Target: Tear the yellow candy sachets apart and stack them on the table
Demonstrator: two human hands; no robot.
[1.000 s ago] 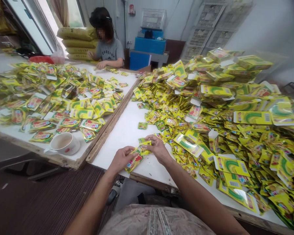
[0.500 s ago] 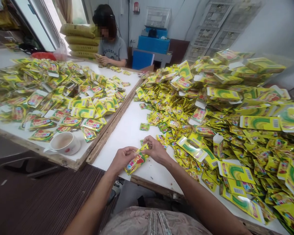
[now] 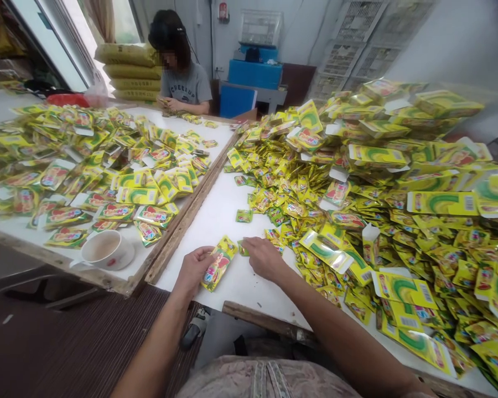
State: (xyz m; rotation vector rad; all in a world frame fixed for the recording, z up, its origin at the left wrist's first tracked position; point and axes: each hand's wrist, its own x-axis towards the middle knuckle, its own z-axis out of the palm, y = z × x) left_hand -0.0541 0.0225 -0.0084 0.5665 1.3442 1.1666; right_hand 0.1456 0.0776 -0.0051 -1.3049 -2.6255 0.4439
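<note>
My left hand (image 3: 192, 272) grips a flat yellow candy box (image 3: 219, 264) by its left side, with its printed front facing up and slightly tilted. To the right of it, my right hand (image 3: 263, 257) has its fingertips closed at a small green-and-yellow sachet (image 3: 243, 247) on the white tabletop. Part of that sachet is hidden under the fingers. Another small sachet (image 3: 244, 216) lies a little farther away. Just past my right hand begins a big heap of yellow sachets (image 3: 299, 207).
Yellow boxes (image 3: 442, 203) are piled on the sachet heap at right. On the left table are many more boxes (image 3: 136, 195) and a white cup (image 3: 108, 250) near the edge. A wooden edge strip (image 3: 191, 204) borders the tabletop. A co-worker (image 3: 182, 83) sits at the back.
Both hands were on the box together; now my right hand has let go of it and is down at the sachet. My left hand has moved slightly left with the box.
</note>
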